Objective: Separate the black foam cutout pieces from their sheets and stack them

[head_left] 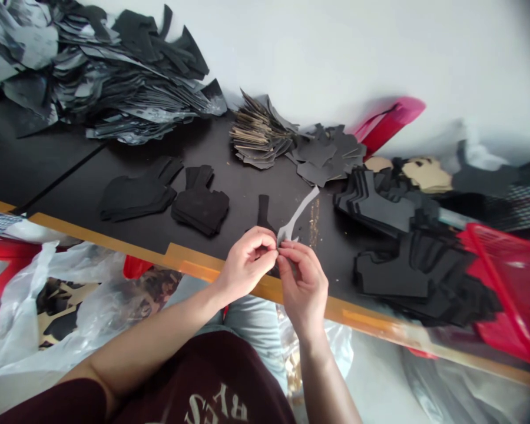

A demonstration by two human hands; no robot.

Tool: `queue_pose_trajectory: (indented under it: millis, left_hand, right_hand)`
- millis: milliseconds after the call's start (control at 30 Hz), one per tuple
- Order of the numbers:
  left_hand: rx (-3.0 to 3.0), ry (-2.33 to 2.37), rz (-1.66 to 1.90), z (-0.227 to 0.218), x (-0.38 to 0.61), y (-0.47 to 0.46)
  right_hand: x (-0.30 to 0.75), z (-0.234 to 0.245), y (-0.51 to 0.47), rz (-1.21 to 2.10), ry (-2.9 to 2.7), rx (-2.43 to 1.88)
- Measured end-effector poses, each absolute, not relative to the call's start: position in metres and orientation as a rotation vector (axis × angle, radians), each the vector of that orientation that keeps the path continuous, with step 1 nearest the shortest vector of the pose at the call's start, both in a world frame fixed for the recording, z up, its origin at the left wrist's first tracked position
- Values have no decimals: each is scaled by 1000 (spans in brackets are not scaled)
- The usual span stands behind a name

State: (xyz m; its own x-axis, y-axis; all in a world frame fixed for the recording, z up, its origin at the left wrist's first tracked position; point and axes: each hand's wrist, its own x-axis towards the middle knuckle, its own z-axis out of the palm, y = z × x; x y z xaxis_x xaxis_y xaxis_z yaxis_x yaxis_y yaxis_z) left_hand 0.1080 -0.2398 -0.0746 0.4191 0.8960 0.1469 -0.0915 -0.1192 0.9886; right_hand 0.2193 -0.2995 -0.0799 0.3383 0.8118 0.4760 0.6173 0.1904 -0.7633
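Pale paper strip (pixel 298 213) rises from both hands' pinch, lower centre, at the worktop (pixel 242 176) front edge. Left hand (pixel 247 265) and right hand (pixel 302 288) curled nearly shut on it. Black cut piece (pixel 264 211) just behind. Black cut stacks (pixel 384 206) flank; red wire basket (pixel 507 277) far right.

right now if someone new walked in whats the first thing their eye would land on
Most eyes would go to the bare left hand and right hand, meeting at the front of a black table with an orange edge, the right pinching a thin pale grey curved strip. Next comes the big heap of black and grey cut sheet pieces at the table's far left. At the right end, a red plastic mesh basket adds the loudest colour.
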Motion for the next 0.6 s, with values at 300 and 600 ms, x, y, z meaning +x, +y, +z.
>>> queue_pose_trajectory:
  millis: [300,600]
  left_hand:
    - [1312,822,991,-87,117,-242]
    - [1159,781,965,-83,119,-244]
  right_hand:
    - [224,-77,-299,601,-992,-1541]
    - [221,-80,-300,674,-934,-1535]
